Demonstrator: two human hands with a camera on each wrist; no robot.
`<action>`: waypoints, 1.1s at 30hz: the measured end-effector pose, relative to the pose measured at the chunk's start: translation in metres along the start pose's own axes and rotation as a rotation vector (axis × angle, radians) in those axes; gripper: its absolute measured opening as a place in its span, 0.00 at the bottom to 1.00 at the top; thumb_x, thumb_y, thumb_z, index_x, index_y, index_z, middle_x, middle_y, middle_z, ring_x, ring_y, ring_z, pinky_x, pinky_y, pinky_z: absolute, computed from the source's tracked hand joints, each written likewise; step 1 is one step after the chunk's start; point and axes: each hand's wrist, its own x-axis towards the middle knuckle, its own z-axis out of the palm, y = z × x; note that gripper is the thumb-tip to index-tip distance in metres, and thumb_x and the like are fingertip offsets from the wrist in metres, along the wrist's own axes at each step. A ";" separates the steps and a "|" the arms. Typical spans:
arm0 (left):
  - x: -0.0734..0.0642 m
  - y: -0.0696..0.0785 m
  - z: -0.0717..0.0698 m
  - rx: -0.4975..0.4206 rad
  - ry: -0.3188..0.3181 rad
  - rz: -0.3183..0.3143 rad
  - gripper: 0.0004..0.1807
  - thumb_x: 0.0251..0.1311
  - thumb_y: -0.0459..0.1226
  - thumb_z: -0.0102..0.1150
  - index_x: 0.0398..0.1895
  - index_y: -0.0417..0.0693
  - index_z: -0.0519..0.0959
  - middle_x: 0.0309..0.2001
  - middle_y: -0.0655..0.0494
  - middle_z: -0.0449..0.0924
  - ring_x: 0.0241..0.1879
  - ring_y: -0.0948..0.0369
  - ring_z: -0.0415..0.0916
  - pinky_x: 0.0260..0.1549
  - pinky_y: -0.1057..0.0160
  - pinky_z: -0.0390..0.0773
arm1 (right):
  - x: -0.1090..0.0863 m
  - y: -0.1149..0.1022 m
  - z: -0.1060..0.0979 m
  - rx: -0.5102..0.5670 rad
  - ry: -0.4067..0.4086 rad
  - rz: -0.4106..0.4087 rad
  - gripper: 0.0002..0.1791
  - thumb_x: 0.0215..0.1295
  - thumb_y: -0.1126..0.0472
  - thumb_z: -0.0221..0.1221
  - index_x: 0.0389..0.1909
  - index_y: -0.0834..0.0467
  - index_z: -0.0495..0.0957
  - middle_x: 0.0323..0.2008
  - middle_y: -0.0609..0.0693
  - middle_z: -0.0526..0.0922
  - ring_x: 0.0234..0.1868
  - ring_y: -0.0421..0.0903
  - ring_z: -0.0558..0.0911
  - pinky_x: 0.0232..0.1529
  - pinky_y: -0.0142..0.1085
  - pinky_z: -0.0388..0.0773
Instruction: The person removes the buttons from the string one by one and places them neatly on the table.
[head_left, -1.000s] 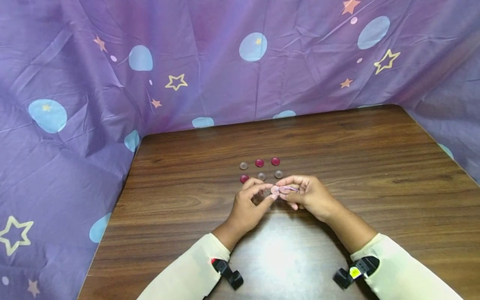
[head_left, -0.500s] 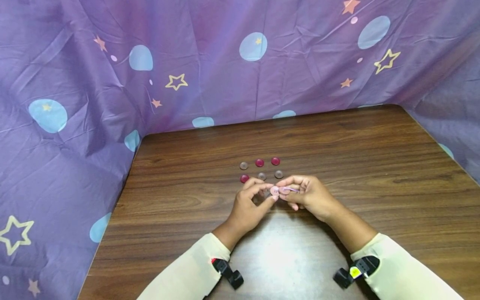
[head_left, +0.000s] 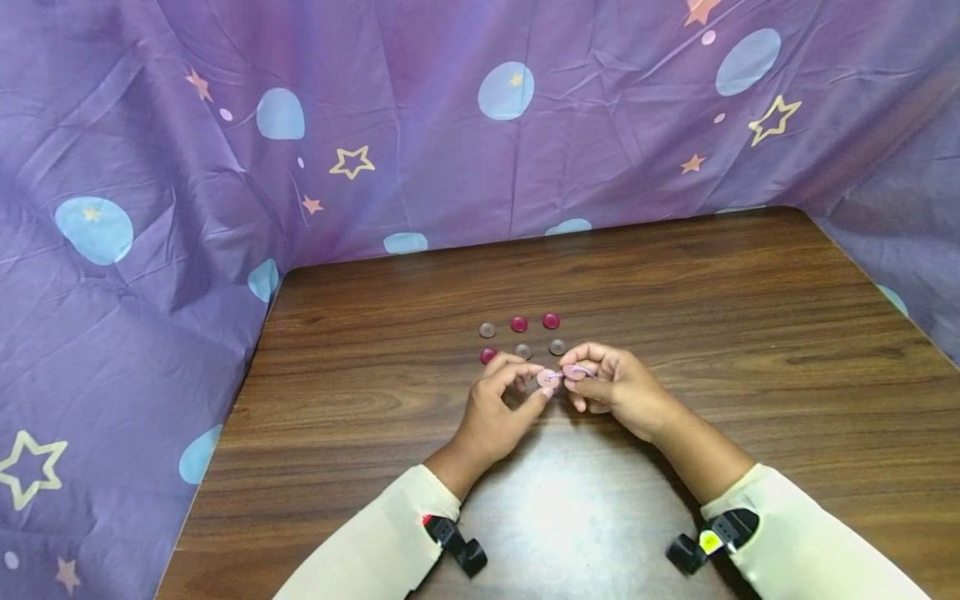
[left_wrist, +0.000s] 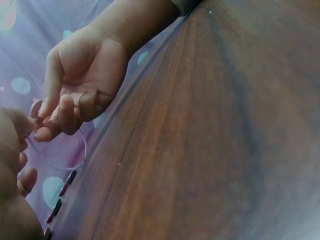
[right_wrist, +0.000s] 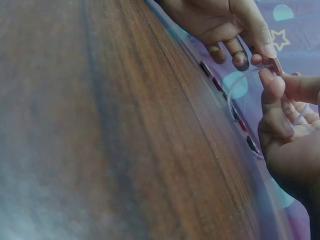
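In the head view my left hand (head_left: 501, 408) pinches a pink button (head_left: 547, 379) between thumb and forefinger. Close beside it, my right hand (head_left: 618, 392) pinches a second pink button (head_left: 575, 372) with a pale purple string across it. A short stretch of string shows between the two buttons. Both hands are raised over the table. A loop of the string (left_wrist: 84, 150) hangs below the fingers in the left wrist view, and the right wrist view shows the looped string (right_wrist: 230, 100) too. Fingers partly hide the buttons in both wrist views.
Beyond the hands, two rows of loose buttons lie on the wooden table (head_left: 375, 350): dark red ones such as this button (head_left: 519, 324) and grey-brown ones such as this button (head_left: 487, 331). A purple patterned cloth (head_left: 420, 125) hangs behind the table and at its sides.
My right hand has shifted slightly up and to the right with its button, widening the gap between the two pink buttons. My left hand has barely moved.
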 end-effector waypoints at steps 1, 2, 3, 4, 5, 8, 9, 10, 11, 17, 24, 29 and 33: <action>0.000 0.000 0.000 -0.001 -0.001 0.001 0.13 0.61 0.29 0.75 0.49 0.40 0.90 0.46 0.44 0.85 0.42 0.48 0.82 0.44 0.61 0.84 | 0.000 0.000 0.000 0.021 -0.013 0.003 0.09 0.75 0.74 0.59 0.51 0.63 0.76 0.30 0.44 0.85 0.27 0.37 0.81 0.25 0.25 0.76; 0.000 0.000 0.000 0.000 -0.002 0.001 0.13 0.61 0.29 0.75 0.49 0.40 0.90 0.46 0.44 0.85 0.42 0.48 0.82 0.44 0.61 0.84 | 0.000 0.000 0.000 0.037 -0.026 0.005 0.08 0.75 0.74 0.58 0.51 0.63 0.75 0.30 0.44 0.85 0.27 0.37 0.81 0.25 0.24 0.76; 0.000 0.000 -0.001 0.000 -0.004 0.001 0.14 0.60 0.29 0.75 0.50 0.40 0.90 0.46 0.44 0.85 0.42 0.48 0.82 0.44 0.61 0.84 | 0.000 0.001 -0.001 0.055 -0.038 0.009 0.09 0.76 0.74 0.57 0.51 0.62 0.75 0.31 0.44 0.85 0.28 0.37 0.81 0.25 0.24 0.76; 0.000 0.000 -0.001 0.001 -0.006 0.001 0.14 0.60 0.28 0.75 0.50 0.39 0.89 0.46 0.44 0.85 0.42 0.48 0.82 0.44 0.61 0.84 | 0.000 0.001 -0.001 0.071 -0.049 0.007 0.10 0.75 0.75 0.56 0.51 0.62 0.74 0.32 0.44 0.85 0.28 0.37 0.81 0.24 0.24 0.75; 0.000 0.000 -0.001 0.002 -0.008 0.000 0.15 0.59 0.28 0.74 0.50 0.39 0.89 0.46 0.44 0.85 0.43 0.48 0.82 0.44 0.62 0.84 | 0.000 0.002 -0.002 0.086 -0.060 0.008 0.11 0.74 0.76 0.55 0.52 0.62 0.73 0.33 0.45 0.86 0.28 0.37 0.81 0.24 0.24 0.74; 0.000 -0.001 -0.001 0.004 -0.018 -0.007 0.15 0.58 0.27 0.74 0.50 0.38 0.89 0.46 0.43 0.85 0.43 0.49 0.81 0.44 0.62 0.84 | 0.000 0.003 -0.004 0.117 -0.091 0.009 0.18 0.69 0.79 0.51 0.55 0.62 0.71 0.34 0.45 0.86 0.28 0.37 0.80 0.22 0.23 0.69; 0.000 -0.001 -0.001 0.003 -0.020 -0.008 0.15 0.58 0.27 0.74 0.50 0.38 0.89 0.46 0.43 0.85 0.43 0.49 0.81 0.44 0.61 0.84 | 0.000 0.003 -0.005 0.119 -0.099 0.012 0.21 0.67 0.80 0.50 0.57 0.62 0.71 0.36 0.45 0.86 0.28 0.37 0.80 0.22 0.23 0.68; 0.000 -0.001 -0.001 0.001 -0.021 -0.010 0.15 0.58 0.27 0.74 0.50 0.38 0.89 0.46 0.43 0.85 0.43 0.49 0.81 0.44 0.62 0.85 | 0.000 0.003 -0.005 0.118 -0.105 0.012 0.23 0.65 0.80 0.49 0.59 0.63 0.70 0.36 0.45 0.85 0.28 0.37 0.79 0.22 0.23 0.66; 0.000 -0.002 -0.001 -0.001 -0.022 -0.010 0.15 0.58 0.27 0.74 0.50 0.38 0.89 0.46 0.44 0.85 0.43 0.50 0.81 0.44 0.61 0.85 | 0.000 0.003 -0.005 0.119 -0.110 0.014 0.23 0.65 0.80 0.50 0.60 0.63 0.70 0.36 0.44 0.84 0.28 0.37 0.79 0.23 0.23 0.66; -0.001 -0.004 0.000 -0.004 -0.018 0.009 0.14 0.59 0.27 0.74 0.49 0.38 0.89 0.47 0.43 0.85 0.42 0.49 0.81 0.43 0.59 0.86 | -0.001 0.002 -0.004 0.064 -0.091 0.027 0.15 0.75 0.71 0.58 0.58 0.57 0.78 0.30 0.42 0.82 0.27 0.36 0.76 0.24 0.25 0.67; -0.001 -0.002 0.000 -0.003 -0.027 0.005 0.14 0.60 0.28 0.75 0.50 0.37 0.89 0.47 0.43 0.86 0.44 0.49 0.82 0.45 0.59 0.86 | 0.001 0.001 -0.001 -0.045 0.015 0.059 0.09 0.74 0.68 0.64 0.47 0.52 0.83 0.25 0.41 0.82 0.23 0.35 0.75 0.22 0.26 0.69; 0.000 -0.001 0.000 0.009 -0.021 0.011 0.14 0.59 0.28 0.75 0.49 0.37 0.89 0.47 0.43 0.86 0.42 0.49 0.82 0.44 0.59 0.86 | 0.000 0.001 -0.001 -0.070 0.036 0.070 0.07 0.76 0.68 0.62 0.49 0.56 0.82 0.24 0.43 0.80 0.23 0.36 0.74 0.21 0.27 0.68; -0.001 -0.001 0.000 0.009 -0.014 0.008 0.14 0.59 0.28 0.75 0.49 0.37 0.89 0.47 0.43 0.85 0.42 0.48 0.82 0.44 0.58 0.86 | 0.000 0.000 -0.001 -0.066 0.035 0.078 0.10 0.78 0.68 0.58 0.55 0.61 0.81 0.24 0.45 0.77 0.23 0.36 0.72 0.21 0.26 0.65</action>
